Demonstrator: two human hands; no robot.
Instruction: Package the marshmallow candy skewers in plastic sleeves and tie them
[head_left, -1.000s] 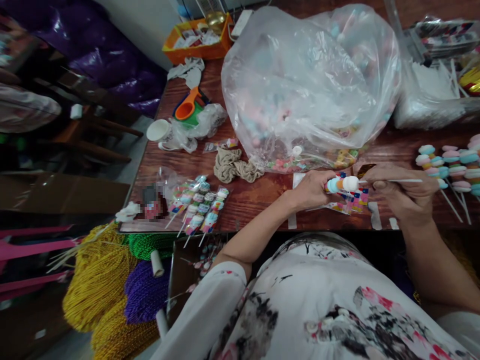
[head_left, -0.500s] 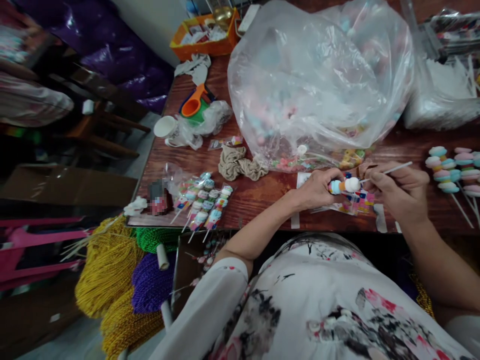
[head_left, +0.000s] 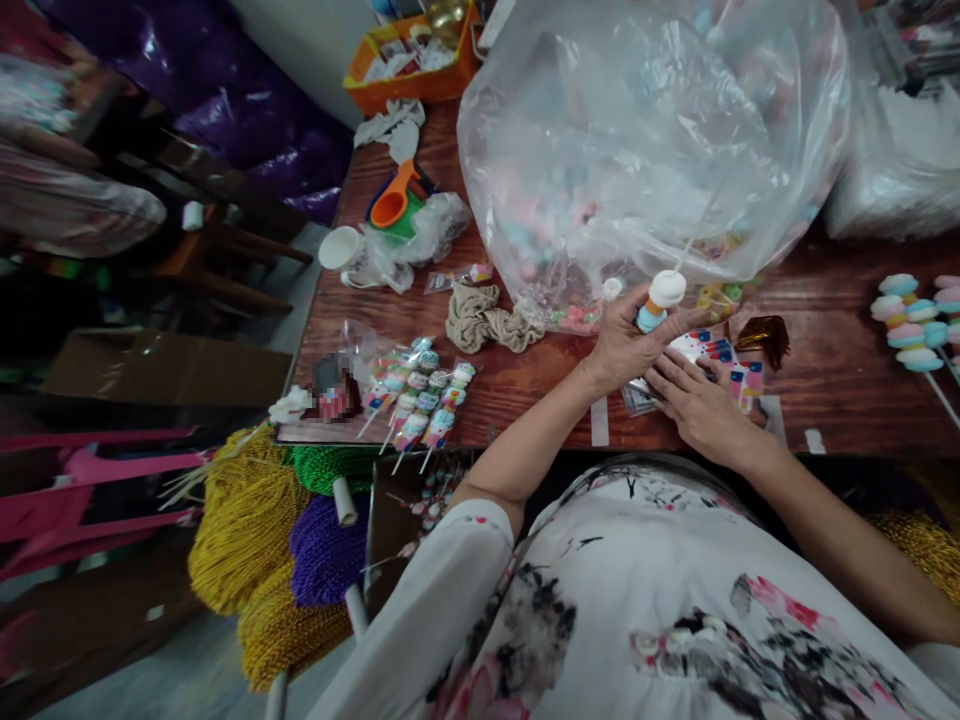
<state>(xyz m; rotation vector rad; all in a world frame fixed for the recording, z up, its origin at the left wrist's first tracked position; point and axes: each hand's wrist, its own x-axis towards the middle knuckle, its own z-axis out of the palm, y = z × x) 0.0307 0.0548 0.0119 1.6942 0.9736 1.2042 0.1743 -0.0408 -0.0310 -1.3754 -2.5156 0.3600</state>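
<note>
Between the thumb and fingers of my left hand (head_left: 628,340) is a candy-like stick (head_left: 666,290) with a white top piece, an orange piece and a light blue piece; its thin white stick points up toward the big bag. My right hand (head_left: 701,400) lies spread, palm down, on colourful printed wrappers (head_left: 750,380), its fingertips beside my left hand. Nothing shows in its grip. A shiny brown-gold piece of foil (head_left: 763,340) lies just beyond the wrappers.
A large clear bag (head_left: 622,150) of pastel pieces fills the table's back. Wrapped candy sticks (head_left: 424,400), a beige cloth (head_left: 487,318) and a white cup (head_left: 341,248) are on the left. More candy sticks (head_left: 911,325) lie right. A person's sleeve (head_left: 75,205) shows far left.
My right hand has let go of the white stick and moved left and down onto the wrappers. My left hand has tilted the candy stick upright. The view has shifted slightly.
</note>
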